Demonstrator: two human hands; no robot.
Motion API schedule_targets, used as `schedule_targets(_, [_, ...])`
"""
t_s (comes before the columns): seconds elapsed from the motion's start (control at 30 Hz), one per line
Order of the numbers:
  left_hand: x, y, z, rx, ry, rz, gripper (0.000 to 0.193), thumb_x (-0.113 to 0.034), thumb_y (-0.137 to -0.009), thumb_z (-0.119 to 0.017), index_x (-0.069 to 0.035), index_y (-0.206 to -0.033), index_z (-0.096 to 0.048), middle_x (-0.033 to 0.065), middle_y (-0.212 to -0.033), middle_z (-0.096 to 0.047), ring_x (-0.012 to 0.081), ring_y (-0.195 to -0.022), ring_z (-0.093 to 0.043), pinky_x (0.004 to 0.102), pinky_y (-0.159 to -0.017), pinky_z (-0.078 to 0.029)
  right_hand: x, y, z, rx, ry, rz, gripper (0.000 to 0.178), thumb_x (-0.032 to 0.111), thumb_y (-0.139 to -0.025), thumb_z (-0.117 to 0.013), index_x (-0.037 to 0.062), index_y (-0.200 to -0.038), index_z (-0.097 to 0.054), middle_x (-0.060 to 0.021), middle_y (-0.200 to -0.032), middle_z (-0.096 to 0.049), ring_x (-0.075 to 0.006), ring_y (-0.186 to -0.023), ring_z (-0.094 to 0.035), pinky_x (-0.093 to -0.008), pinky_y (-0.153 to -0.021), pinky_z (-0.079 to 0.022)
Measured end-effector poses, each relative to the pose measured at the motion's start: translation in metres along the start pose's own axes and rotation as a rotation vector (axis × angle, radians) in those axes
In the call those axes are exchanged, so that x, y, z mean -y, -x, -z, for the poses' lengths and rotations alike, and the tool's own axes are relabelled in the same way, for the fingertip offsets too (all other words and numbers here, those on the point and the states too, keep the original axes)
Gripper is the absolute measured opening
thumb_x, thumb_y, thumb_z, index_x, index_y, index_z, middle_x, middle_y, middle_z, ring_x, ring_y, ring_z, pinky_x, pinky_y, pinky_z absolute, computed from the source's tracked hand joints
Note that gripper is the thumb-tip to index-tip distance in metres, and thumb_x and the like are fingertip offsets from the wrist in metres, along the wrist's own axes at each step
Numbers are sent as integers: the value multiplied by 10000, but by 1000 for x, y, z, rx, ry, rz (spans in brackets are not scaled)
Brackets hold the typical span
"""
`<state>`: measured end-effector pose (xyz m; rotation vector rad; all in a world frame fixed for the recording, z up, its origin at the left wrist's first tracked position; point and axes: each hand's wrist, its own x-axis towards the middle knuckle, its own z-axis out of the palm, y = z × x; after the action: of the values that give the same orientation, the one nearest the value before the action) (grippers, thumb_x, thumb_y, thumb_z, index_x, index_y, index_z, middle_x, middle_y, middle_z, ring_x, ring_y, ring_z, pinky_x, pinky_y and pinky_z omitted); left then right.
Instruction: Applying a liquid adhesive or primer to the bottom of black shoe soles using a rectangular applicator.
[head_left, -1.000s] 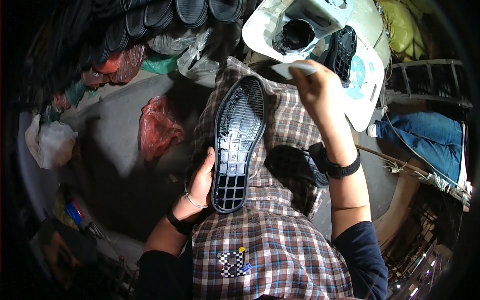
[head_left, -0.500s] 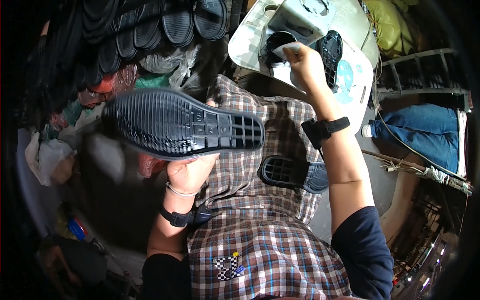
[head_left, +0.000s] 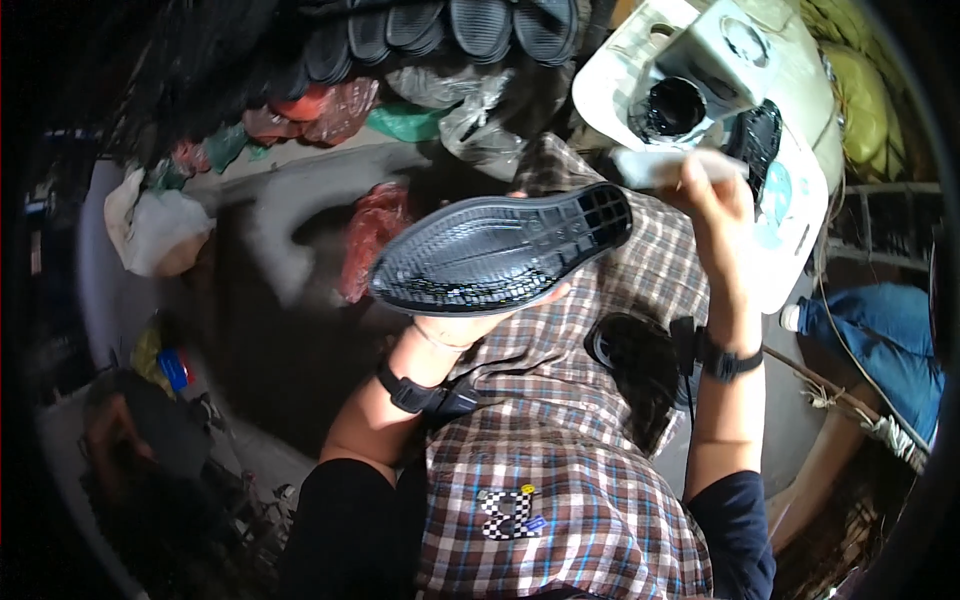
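"2 hands in view, well apart. Left hand?"

"Clamped on a black shoe sole from beneath, thumb at its near edge. Sole held up over the lap, outside the near-left edge of the white surface. Ribbed, gridded side up; wide end left, narrow end right. Wet-looking shine along the near rim."

"Right hand?"

"Pinched on a white strip, blurred; material, cannot tell. Strip is just past the sole's narrow end, by the surface's near-left edge."

"On the surface?"

"1 cup, black inside, close to the near-left edge. 1 pale canister just beside it, round opening on top. 1 second sole toward the right edge, partly hidden."

"Lower down?"

"Checked apron across the lap; 1 dark sole lying on it, partly shadowed, near the right wrist. Red plastic bag on the floor, left of the lap."
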<state>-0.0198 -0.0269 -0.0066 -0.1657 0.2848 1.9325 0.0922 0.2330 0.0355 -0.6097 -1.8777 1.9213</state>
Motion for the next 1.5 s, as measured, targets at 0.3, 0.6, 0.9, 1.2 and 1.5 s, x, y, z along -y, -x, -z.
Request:
schedule_targets(0.3, [0, 6, -22, -105, -36, 26, 783, -647, -937, -324, -38, -1425, -386, 185, -1388, -491, 323, -1250, -501, 471, -1122, -310, 29, 63, -121, 422, 484, 908, 265, 157, -755, -605, 43, -994, -627, -100, -1034, -649, -252, -852, -662, -336, -728, -566])
schedule_targets(0.6, [9, 20, -48, -209, -71, -23, 655, -542, -990, -314, -34, -1388, -427, 176, -1345, -521, 292, -1248, -492, 455, -1119, -309, 35, 82, -139, 408, 604, 1001, 267, 124, -713, -620, 36, -965, -621, -85, -957, -642, -231, -857, -651, -321, -708, -566])
schedule_targets(0.9, [10, 6, -25, -101, 53, 6, 704, -596, -962, -302, -64, -1406, -421, 174, -1363, -506, 312, -1247, -495, 463, -1096, -351, 28, 59, -98, 284, 799, 780, 373, 87, -669, -658, 31, -1037, -640, -113, -1035, -647, -277, -879, -658, -347, -727, -553])
schedule_targets(1.2, [9, 7, -28, -91, 86, 63, 609, -537, -967, -377, -111, -1398, -441, 209, -1440, -421, 454, -1311, -407, 725, -1023, -292, -31, -43, 30, -491, 766, 314, 140, 137, -889, -665, 26, -973, -670, -124, -801, -665, -226, -704, -639, -316, -636, -501])
schedule_targets(1.5, [7, -2, -26, -72, 103, 43, 640, -540, -959, -399, -76, -1398, -429, 242, -1413, -436, 459, -1259, -465, 700, -971, -389, -46, -76, 47, -441, 888, 163, 154, 196, -888, -662, 56, -935, -706, -154, -825, -701, -267, -736, -687, -337, -676, -527])
